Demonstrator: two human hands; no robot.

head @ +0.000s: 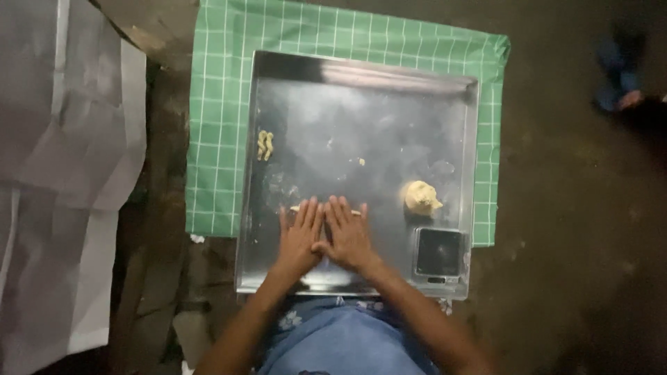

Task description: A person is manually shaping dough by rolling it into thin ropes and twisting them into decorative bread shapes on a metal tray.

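Note:
My left hand (300, 235) and my right hand (347, 232) lie flat, side by side, palms down on a large steel tray (361, 76). Under the fingers of both lies a thin rope of pale dough (358, 211); only its ends show at either side. A lump of the same dough (421, 196) sits to the right of my right hand. Two small twisted dough pieces (265, 145) rest near the tray's left edge. A tiny dough crumb (360, 162) lies near the middle.
A small black digital scale (438, 253) stands in the tray's near right corner. The tray rests on a green checked cloth (215, 139) on a dark floor. Grey sheeting (62, 173) lies at left. A person's foot (625, 97) shows at upper right.

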